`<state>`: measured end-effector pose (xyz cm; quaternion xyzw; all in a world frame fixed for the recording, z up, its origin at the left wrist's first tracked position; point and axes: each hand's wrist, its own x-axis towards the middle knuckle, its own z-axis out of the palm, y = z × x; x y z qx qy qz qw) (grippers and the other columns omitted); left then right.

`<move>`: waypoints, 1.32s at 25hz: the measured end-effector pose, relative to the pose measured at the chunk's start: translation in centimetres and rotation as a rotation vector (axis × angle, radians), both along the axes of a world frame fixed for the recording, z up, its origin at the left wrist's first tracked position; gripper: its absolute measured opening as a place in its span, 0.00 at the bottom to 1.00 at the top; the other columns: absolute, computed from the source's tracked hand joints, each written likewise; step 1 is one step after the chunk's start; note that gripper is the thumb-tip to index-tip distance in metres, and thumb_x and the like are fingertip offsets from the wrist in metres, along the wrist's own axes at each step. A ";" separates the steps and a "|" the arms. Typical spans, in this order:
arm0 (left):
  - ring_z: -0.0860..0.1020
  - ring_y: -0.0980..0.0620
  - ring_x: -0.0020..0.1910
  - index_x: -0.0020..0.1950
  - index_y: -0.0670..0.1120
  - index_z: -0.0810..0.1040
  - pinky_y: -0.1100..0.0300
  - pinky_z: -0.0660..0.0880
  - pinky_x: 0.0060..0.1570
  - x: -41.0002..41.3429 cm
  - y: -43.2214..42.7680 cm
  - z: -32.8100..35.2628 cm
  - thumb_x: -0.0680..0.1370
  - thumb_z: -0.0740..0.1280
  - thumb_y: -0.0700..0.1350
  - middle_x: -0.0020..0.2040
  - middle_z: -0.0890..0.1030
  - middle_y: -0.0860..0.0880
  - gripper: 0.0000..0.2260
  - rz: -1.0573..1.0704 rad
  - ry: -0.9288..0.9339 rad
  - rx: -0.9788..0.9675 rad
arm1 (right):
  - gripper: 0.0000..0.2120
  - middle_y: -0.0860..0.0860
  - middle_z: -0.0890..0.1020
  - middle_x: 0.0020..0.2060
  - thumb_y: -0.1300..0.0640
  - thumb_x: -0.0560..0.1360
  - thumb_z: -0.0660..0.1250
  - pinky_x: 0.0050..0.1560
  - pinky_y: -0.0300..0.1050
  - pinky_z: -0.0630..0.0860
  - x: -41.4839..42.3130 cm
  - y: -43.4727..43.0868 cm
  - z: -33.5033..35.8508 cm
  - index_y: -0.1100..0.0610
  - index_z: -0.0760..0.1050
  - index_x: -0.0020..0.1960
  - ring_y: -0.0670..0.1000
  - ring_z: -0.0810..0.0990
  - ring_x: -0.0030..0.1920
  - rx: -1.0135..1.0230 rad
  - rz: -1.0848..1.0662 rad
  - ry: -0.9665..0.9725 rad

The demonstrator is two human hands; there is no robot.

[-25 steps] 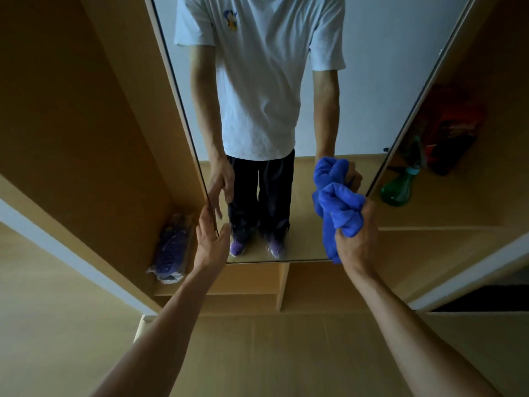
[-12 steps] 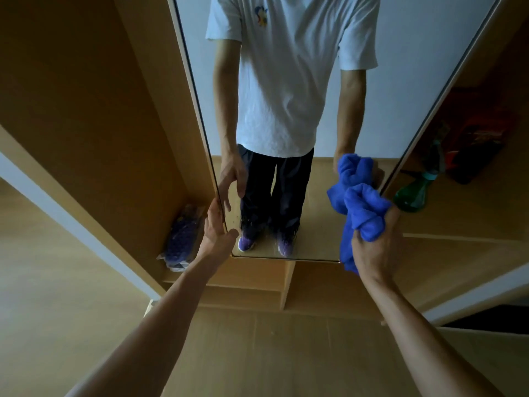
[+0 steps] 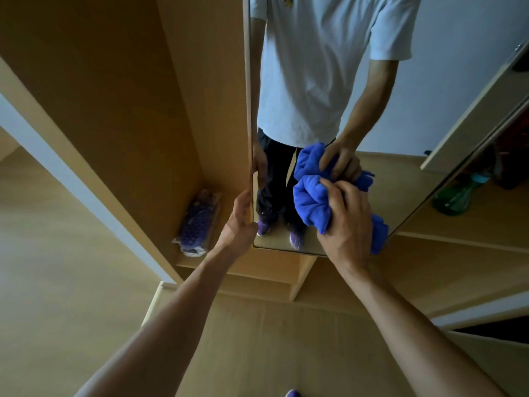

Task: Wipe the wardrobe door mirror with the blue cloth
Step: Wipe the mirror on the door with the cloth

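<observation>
Shifted leftward, right hand [image 3: 347, 224] clutches bunched plush blue cloth [image 3: 310, 202] on mirror [image 3: 400, 179]; left hand [image 3: 240, 224] seemingly grips edge.

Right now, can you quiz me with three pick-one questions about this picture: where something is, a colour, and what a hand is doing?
1. Where is the green bottle?
A) on the floor
B) on a shelf right of the mirror
C) in a hand

2. What colour is the cloth?
A) blue
B) red
C) white

3. What is the left hand doing?
A) hanging loose
B) squeezing the cloth
C) holding the mirror's edge

Answers:
1 B, it stands on the wardrobe shelf past the mirror's right edge.
2 A, the bunched cloth in the right hand is bright blue.
3 C, its thumb and fingers pinch the mirror's left edge.
</observation>
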<state>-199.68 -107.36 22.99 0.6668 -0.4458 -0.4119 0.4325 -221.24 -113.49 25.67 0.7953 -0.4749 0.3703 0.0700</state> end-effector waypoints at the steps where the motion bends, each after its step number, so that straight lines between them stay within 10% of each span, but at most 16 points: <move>1: 0.73 0.53 0.68 0.71 0.68 0.61 0.48 0.73 0.67 0.4 0.0 -0.3 0.67 0.63 0.41 0.71 0.74 0.54 0.36 -0.016 0.004 0.004 | 0.23 0.55 0.78 0.58 0.54 0.74 0.64 0.52 0.54 0.74 1.0 0.1 0.0 0.56 0.74 0.68 0.57 0.74 0.52 -0.008 0.010 0.035; 11: 0.77 0.56 0.66 0.64 0.64 0.68 0.51 0.76 0.65 2.2 -1.0 -1.9 0.71 0.62 0.43 0.65 0.78 0.55 0.25 -0.081 0.120 -0.091 | 0.26 0.56 0.78 0.60 0.51 0.74 0.75 0.49 0.53 0.74 6.7 0.5 -2.0 0.56 0.75 0.69 0.57 0.76 0.50 -0.102 0.065 0.308; 18: 0.81 0.51 0.59 0.68 0.49 0.73 0.47 0.78 0.59 2.2 -2.3 -5.6 0.80 0.61 0.33 0.62 0.80 0.51 0.20 0.002 0.000 -0.345 | 0.26 0.54 0.76 0.59 0.48 0.73 0.63 0.49 0.53 0.70 6.9 0.1 -2.7 0.54 0.73 0.69 0.57 0.74 0.51 -0.177 0.097 0.353; 23: 0.80 0.61 0.55 0.66 0.57 0.75 0.66 0.77 0.51 2.7 -3.5 -8.0 0.83 0.63 0.44 0.57 0.81 0.58 0.13 0.018 -0.029 -0.470 | 0.28 0.54 0.78 0.57 0.50 0.69 0.56 0.50 0.57 0.71 7.7 -0.1 -3.2 0.53 0.75 0.68 0.60 0.74 0.53 -0.237 0.063 0.319; 33: 0.81 0.53 0.58 0.63 0.61 0.79 0.43 0.77 0.64 3.0 -6.5 -13.3 0.77 0.62 0.50 0.54 0.84 0.56 0.16 0.014 0.023 -0.758 | 0.07 0.55 0.77 0.48 0.55 0.67 0.63 0.41 0.49 0.65 8.5 -2.4 -4.8 0.52 0.70 0.44 0.58 0.70 0.44 -0.467 0.106 0.273</move>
